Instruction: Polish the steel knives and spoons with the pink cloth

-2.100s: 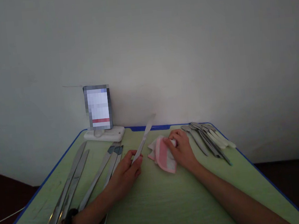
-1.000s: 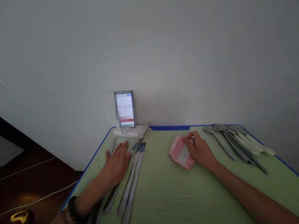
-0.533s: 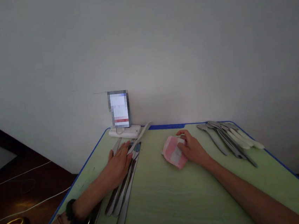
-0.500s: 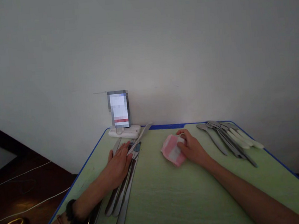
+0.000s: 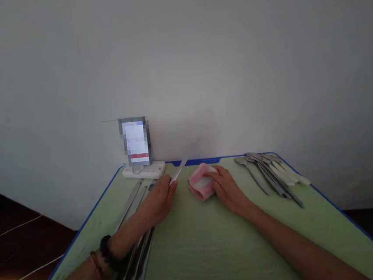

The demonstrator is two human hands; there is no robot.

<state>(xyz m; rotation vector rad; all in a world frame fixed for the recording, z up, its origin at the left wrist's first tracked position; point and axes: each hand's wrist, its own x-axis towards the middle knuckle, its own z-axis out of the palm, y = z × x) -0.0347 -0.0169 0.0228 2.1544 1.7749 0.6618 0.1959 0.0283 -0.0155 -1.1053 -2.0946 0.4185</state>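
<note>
My left hand (image 5: 159, 200) is closed around a table knife (image 5: 178, 170), whose pale blade sticks out up and to the right. Its handle is hidden in the fist. Under and beside that forearm lie several metal table knives (image 5: 131, 202), spread lengthwise on the table, partly covered by the arm. A folded pink and white cloth (image 5: 201, 183) is gripped at its right side by my right hand (image 5: 226, 188), a short way right of the blade. Blade and cloth are apart.
Several metal spoons (image 5: 254, 173) and white-handled utensils (image 5: 288, 174) lie at the back right of the green table (image 5: 230, 250). A lit phone (image 5: 137, 140) with a blurred screen stands on a white power strip-like block (image 5: 145, 171) against the wall.
My left hand has lifted off the knives and moved right with one knife, towards the cloth. The cloth is now folded over more in my right hand. The view has shifted slightly.
</note>
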